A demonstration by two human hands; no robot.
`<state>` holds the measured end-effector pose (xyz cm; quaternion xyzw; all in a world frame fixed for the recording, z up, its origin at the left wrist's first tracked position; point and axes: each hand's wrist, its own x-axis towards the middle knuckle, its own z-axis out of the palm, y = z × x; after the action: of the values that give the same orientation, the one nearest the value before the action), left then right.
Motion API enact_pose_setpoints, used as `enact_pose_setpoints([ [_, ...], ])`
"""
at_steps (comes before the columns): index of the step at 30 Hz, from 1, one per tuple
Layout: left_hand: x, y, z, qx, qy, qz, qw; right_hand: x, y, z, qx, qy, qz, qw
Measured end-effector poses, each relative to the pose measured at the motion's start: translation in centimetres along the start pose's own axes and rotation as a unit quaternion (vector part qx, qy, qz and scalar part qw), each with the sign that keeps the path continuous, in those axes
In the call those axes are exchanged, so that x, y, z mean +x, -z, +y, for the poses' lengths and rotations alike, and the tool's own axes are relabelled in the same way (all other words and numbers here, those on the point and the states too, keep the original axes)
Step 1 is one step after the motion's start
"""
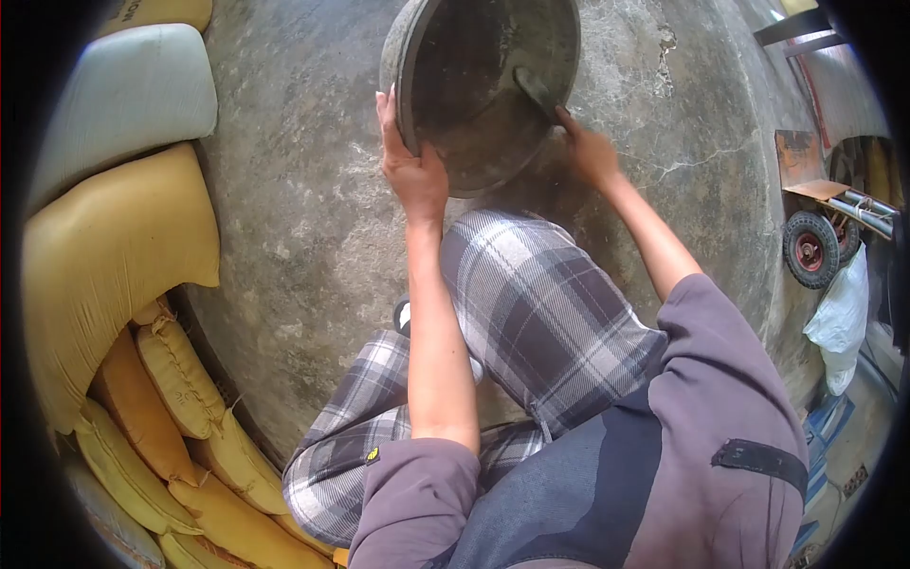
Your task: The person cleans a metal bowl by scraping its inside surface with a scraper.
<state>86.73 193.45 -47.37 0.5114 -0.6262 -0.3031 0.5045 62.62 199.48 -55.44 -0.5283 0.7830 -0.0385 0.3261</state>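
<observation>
Worn concrete floor point(313, 190); plump sacks point(123, 256) stacked along the left. Dark basin point(464, 95) ahead, beyond the knees, tilted, mouth toward the wearer. Left hand point(414, 180) clasps its left rim, thumb inward. Right hand point(592, 161), at the opposite rim, grips a flat tool point(535, 90), its blade inside the basin.

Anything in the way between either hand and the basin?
Nothing visible blocks either one. The left hand is directly on the side of the basin. The only thing between the right hand and the basin's interior is the tool it holds, which reaches inside.
</observation>
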Motion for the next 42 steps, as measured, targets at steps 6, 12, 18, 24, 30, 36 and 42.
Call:
enact_pose_setpoints([
  [6, -0.3, -0.3, -0.6, 0.002, 0.018, 0.035, 0.999, -3.2, -6.8, -1.1, 0.118, 0.193, -0.052, 0.973],
  [12, -0.9, -0.3, -1.5, -0.001, 0.011, 0.042, 0.999, 0.4, 1.4, -0.1, 0.008, -0.031, -0.039, 0.999],
  [18, -1.4, 0.6, -1.3, -0.013, 0.063, 0.066, 0.996, -3.6, -6.2, -2.2, 0.259, 0.191, -0.107, 0.941],
  [24, -2.3, 0.7, -3.3, -0.042, 0.055, 0.104, 0.992, -4.5, -2.0, -5.1, 0.336, 0.144, -0.258, 0.894],
  [30, -4.3, 1.5, -3.7, -0.006, 0.072, 0.164, 0.984, -2.8, -0.2, -2.1, 0.114, 0.026, -0.138, 0.983],
  [36, -4.6, 0.9, -4.5, 0.009, 0.077, 0.166, 0.983, -5.0, -2.5, -7.7, 0.225, 0.101, -0.207, 0.947],
  [42, -5.2, 0.9, -3.7, 0.032, 0.081, 0.177, 0.980, -4.9, -2.2, -4.2, 0.165, 0.115, -0.217, 0.955],
])
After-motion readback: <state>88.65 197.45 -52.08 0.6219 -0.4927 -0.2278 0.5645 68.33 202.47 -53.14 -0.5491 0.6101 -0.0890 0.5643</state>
